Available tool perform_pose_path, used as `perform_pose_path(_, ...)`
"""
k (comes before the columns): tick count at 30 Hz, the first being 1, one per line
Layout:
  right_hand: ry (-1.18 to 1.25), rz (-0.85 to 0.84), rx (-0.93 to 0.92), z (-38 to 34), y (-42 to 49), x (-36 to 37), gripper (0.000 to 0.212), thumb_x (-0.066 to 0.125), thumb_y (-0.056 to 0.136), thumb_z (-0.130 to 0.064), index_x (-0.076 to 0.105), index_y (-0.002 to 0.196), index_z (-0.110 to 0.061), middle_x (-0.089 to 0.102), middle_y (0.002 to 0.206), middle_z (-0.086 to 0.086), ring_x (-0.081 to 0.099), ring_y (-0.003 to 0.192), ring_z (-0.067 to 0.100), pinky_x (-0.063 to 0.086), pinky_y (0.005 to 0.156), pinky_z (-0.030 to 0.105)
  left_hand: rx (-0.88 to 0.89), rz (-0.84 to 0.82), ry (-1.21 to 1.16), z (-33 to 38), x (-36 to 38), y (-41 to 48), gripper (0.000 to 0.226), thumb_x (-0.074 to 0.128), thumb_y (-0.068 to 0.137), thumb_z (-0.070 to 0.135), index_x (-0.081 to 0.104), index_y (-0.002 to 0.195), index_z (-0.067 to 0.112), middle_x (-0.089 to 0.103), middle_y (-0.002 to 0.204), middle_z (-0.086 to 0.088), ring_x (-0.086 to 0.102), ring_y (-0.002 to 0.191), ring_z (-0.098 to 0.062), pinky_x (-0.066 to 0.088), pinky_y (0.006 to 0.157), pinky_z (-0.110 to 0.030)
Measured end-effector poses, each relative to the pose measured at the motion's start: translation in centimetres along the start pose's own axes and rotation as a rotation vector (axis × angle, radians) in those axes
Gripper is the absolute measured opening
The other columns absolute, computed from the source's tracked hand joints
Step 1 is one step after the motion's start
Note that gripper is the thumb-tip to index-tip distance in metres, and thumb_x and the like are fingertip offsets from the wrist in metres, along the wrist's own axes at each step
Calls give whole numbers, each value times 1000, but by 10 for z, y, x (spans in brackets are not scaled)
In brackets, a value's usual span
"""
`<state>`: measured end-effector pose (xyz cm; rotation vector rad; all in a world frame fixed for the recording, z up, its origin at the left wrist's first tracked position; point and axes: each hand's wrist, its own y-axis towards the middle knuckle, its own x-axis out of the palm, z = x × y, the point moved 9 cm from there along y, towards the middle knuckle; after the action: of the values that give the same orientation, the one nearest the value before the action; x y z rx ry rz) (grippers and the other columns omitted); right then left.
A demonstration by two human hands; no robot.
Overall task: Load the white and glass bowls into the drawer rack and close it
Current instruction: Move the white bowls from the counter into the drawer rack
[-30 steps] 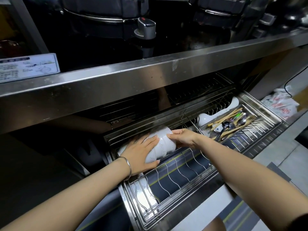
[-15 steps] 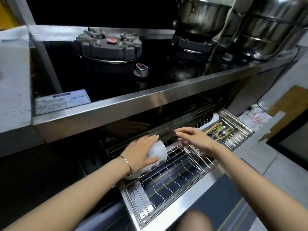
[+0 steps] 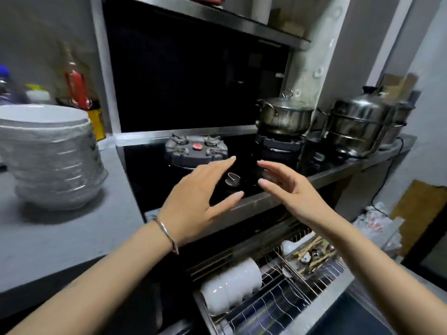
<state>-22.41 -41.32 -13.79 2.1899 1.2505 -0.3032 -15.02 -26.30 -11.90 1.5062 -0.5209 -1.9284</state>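
Observation:
A row of white bowls (image 3: 231, 284) lies on its side at the left end of the pulled-out wire drawer rack (image 3: 273, 308). A tall stack of white and glass bowls (image 3: 48, 153) stands on the grey counter at the left. My left hand (image 3: 200, 201) and my right hand (image 3: 287, 189) hover above the stove's front edge, palms facing each other, fingers spread, nothing in them. Both hands are well above the rack and to the right of the stack.
The rack's right end holds chopsticks and spoons (image 3: 314, 256). A gas burner (image 3: 196, 149) and a lidded steel pot (image 3: 283, 114) sit on the stove, with a steel steamer (image 3: 362, 124) further right. Bottles (image 3: 77, 85) stand behind the stack. A grey counter (image 3: 60, 235) lies at the left.
Both hands let go of the white bowls in the rack and rose above the stove edge. The view tilted up, bringing the counter stack into sight.

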Motion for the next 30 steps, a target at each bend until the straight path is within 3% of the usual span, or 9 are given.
perform_pose_path(4,-1,-74,-97,-52,27,40,55,62,74,-48,51,127,-40,50,138,-17,42,129,-6,39,106,24,-46,78,109,-25,-78,-9,70,37,85,61,31,143,23,44,141,6,37,129,-10,31,106,-27)
perform_pose_path(8,-18,-152,-178,-92,51,85,55,65,72,-51,49,125,-47,49,138,-16,42,128,-8,38,101,11,-104,122,225,-52,-136,-28,70,37,84,61,35,142,21,46,139,4,36,127,-9,24,104,-19)
perform_pose_path(12,-17,-199,-206,-117,72,128,69,63,67,-63,47,131,-42,47,140,-17,40,132,0,36,112,32,-182,154,309,-82,-179,-50,71,36,82,63,38,139,20,49,136,1,39,126,-15,29,106,-29)
perform_pose_path(15,18,-219,-221,-127,86,156,65,67,73,-54,46,133,-39,47,141,-15,40,132,0,37,111,33,-237,204,329,-104,-202,-66,72,37,81,64,41,137,18,48,137,0,38,127,-15,27,107,-29)
perform_pose_path(17,29,-241,-220,-133,97,179,62,68,77,-48,46,134,-38,46,141,-16,40,131,0,37,111,32,-311,247,316,-127,-218,-79,76,38,79,65,41,138,18,45,140,0,35,130,-16,26,109,-31)
perform_pose_path(21,48,-277,-198,-145,116,213,73,65,69,-62,44,134,-37,44,139,-19,40,132,5,37,109,32,-465,279,209,-170,-233,-97,78,47,79,69,32,141,22,39,145,1,28,132,-12,23,108,-29)
perform_pose_path(26,95,-292,-107,-145,139,238,87,68,70,-59,35,143,-26,38,150,-8,37,136,11,33,103,24,-684,239,52,-212,-229,-103,99,42,65,75,23,145,21,30,151,-1,21,139,-18,22,111,-38)
perform_pose_path(30,58,-313,-83,-149,147,250,73,67,78,-51,43,141,-22,46,145,-5,42,134,15,33,111,31,-694,235,-45,-221,-227,-95,81,46,67,72,40,134,28,44,140,0,35,132,-22,32,109,-44)
